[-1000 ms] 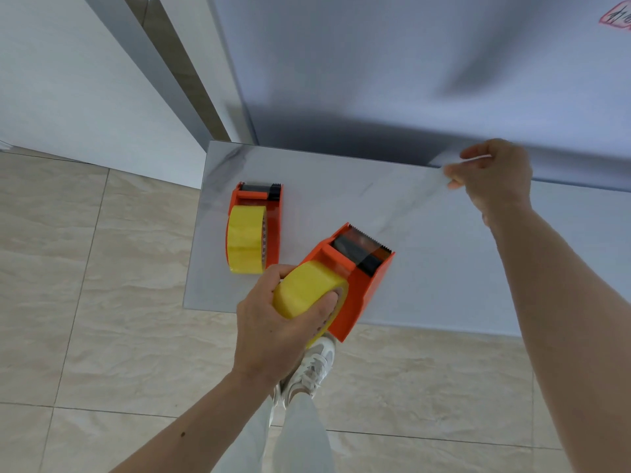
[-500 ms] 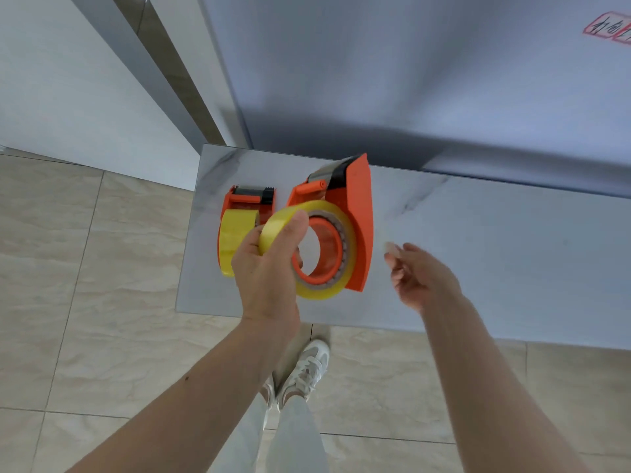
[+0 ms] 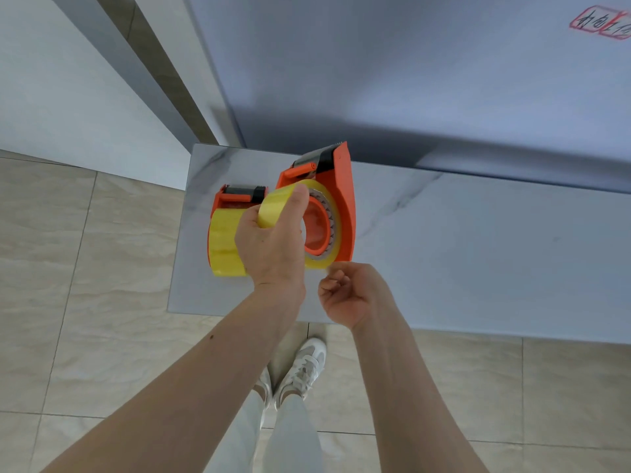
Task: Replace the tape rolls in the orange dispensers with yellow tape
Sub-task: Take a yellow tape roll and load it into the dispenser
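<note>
My left hand (image 3: 269, 244) grips the yellow tape roll (image 3: 283, 208) seated in the raised orange dispenser (image 3: 343, 199) above the marble table (image 3: 478, 254), my right hand (image 3: 351, 295) curls loosely just beneath it holding nothing I can make out, and the second dispenser (image 3: 235, 199), already loaded with yellow tape, sits beside on the left.

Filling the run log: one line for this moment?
left hand: holds yellow tape roll in orange dispenser | right hand: at roll's lower edge

Floor: glossy beige marble-look tiles (image 3: 85, 302), thin grout lines.
Table: pale grey marble-veined slab (image 3: 478, 254).
Wall: smooth grey-white panel (image 3: 409, 63), red stamp (image 3: 601, 27) top right.
</note>
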Motion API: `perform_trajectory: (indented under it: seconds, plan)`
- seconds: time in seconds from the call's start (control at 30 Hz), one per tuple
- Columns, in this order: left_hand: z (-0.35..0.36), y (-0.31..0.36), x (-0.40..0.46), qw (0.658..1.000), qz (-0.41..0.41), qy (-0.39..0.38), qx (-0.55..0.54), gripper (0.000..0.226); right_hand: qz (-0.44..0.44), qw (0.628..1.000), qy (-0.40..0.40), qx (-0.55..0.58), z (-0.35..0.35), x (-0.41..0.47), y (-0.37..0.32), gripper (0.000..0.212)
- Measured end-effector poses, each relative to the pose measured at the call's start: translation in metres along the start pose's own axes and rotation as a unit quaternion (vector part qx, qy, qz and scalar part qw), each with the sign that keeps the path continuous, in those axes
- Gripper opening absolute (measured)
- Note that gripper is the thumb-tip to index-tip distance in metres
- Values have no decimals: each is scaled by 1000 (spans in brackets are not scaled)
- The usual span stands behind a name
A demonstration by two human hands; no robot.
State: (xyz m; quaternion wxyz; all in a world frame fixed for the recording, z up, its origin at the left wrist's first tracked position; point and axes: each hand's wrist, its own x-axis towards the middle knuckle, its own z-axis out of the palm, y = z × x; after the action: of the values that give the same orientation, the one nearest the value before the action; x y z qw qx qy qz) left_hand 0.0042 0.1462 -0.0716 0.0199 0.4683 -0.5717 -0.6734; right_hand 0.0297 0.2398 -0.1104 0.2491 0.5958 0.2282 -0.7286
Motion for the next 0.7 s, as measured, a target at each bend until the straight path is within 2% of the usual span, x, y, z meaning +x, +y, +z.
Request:
perform_trajectory:
  seconds: [0.1, 0.13, 0.23, 0.33, 0.47, 0.7]
  plan:
    - [3, -1, 1, 999, 18, 21, 19, 31, -22, 999, -11, -20, -2, -3, 6, 15]
    - [4, -1, 2, 999, 22, 27, 22, 36, -35, 999, -15, -29, -2, -2, 8, 17]
    - [6, -6, 5, 997, 36, 25, 59, 47, -80, 993, -7, -89, -6, 3, 15, 43]
    - [8, -12, 5, 991, 61, 18, 114, 60, -113, 985, -21, -128, -7, 9, 24, 52]
    - [12, -18, -2, 984, 86, -5, 155, 56, -156, 976, -34, -150, -9, 15, 32, 55]
    - [5, -43, -3, 982, 101, -65, 143, 30, -144, 980, -48, -129, -12, 31, 32, 60]
